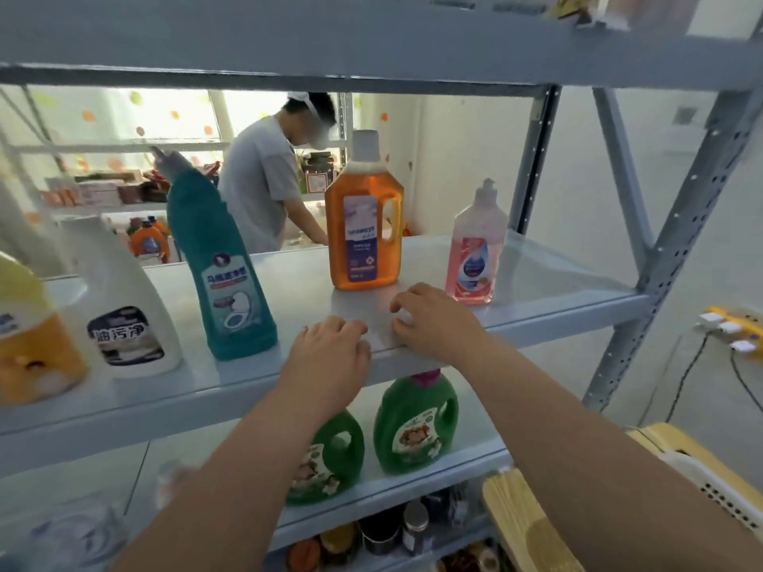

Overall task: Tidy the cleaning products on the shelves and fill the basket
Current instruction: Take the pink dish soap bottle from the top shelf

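Your left hand (330, 348) and right hand (433, 319) rest empty, fingers loosely curled, on the shelf (557, 282) edge, with the upright orange bottle (363, 225) standing just beyond them, nearer your right hand.

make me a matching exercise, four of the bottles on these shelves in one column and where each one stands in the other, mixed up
Things
1. teal bottle
2. orange bottle
3. pink bottle
4. green jugs

Places
a. on the lower shelf
b. far right of the middle shelf
c. right beside the white bottle
d. beyond the gap between the left hand and right hand

Pairs: 1-c, 2-d, 3-b, 4-a
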`<act>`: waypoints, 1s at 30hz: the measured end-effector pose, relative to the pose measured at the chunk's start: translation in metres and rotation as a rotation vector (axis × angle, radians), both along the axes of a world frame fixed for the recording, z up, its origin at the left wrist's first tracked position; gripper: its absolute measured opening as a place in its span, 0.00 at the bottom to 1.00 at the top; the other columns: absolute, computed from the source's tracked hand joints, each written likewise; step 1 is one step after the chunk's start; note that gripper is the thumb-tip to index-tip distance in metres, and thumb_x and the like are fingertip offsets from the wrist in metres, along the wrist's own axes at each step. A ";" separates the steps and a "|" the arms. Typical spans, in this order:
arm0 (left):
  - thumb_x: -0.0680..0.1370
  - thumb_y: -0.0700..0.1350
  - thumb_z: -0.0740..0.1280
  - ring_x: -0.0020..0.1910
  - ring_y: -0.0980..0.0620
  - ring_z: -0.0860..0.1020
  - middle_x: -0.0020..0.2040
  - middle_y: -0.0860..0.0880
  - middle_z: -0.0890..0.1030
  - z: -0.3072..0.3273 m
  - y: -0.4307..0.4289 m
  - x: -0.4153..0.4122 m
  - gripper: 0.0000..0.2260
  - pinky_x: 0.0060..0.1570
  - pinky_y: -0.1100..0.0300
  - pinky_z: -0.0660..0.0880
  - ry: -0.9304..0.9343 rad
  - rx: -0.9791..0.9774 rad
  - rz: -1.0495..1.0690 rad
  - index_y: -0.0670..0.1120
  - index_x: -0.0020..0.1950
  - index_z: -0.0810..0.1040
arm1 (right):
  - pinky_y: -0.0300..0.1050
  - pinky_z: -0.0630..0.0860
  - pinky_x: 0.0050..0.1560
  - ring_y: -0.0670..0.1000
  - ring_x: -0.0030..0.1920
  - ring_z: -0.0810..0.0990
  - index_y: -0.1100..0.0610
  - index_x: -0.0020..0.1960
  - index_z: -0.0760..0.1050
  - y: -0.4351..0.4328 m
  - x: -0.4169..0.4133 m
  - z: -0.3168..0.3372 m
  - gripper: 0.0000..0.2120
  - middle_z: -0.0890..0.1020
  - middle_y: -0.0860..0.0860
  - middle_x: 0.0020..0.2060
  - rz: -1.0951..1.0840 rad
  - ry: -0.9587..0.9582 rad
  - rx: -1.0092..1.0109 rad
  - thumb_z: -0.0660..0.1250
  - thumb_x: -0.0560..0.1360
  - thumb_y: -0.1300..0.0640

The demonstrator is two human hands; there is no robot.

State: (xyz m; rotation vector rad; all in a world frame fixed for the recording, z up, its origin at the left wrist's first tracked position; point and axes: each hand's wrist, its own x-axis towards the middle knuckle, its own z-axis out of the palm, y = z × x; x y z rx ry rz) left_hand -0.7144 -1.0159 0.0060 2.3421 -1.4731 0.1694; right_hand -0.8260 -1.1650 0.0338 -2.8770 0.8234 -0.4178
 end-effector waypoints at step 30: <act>0.56 0.57 0.86 0.56 0.53 0.83 0.56 0.57 0.85 0.017 -0.120 0.083 0.39 0.59 0.47 0.81 0.868 -0.592 0.203 0.59 0.66 0.77 | 0.51 0.72 0.53 0.58 0.60 0.74 0.54 0.68 0.65 -0.054 0.024 -0.022 0.20 0.69 0.55 0.59 0.092 -0.200 0.161 0.61 0.80 0.45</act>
